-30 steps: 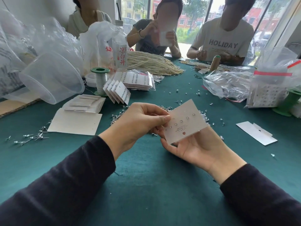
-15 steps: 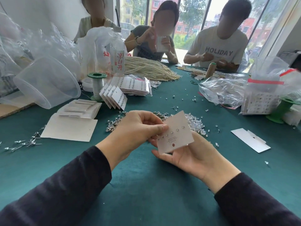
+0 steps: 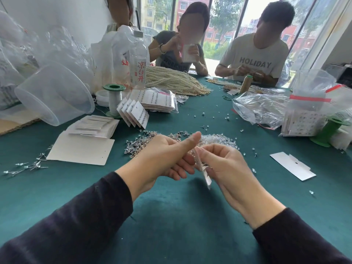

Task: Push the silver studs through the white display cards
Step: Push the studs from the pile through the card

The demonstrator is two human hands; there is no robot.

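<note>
Red characters 凉白开 run down the bottle at upper centre-left, and a T-shirt opposite reads HOLIDAY. At mid-frame the right hand pinches the white display card, now edge-on and blurred; half a second ago its face showed. The left hand is relaxed, thumb raised, fingertips beside the card. Silver studs are heaped on the worktop just behind.

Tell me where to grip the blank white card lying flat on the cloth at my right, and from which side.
Pinch the blank white card at its left end, coming in low from the left, where the right hand is nearest. It lies flat on the green cloth, so probably a fingertip must slide under that edge first, thumb on top.
</note>
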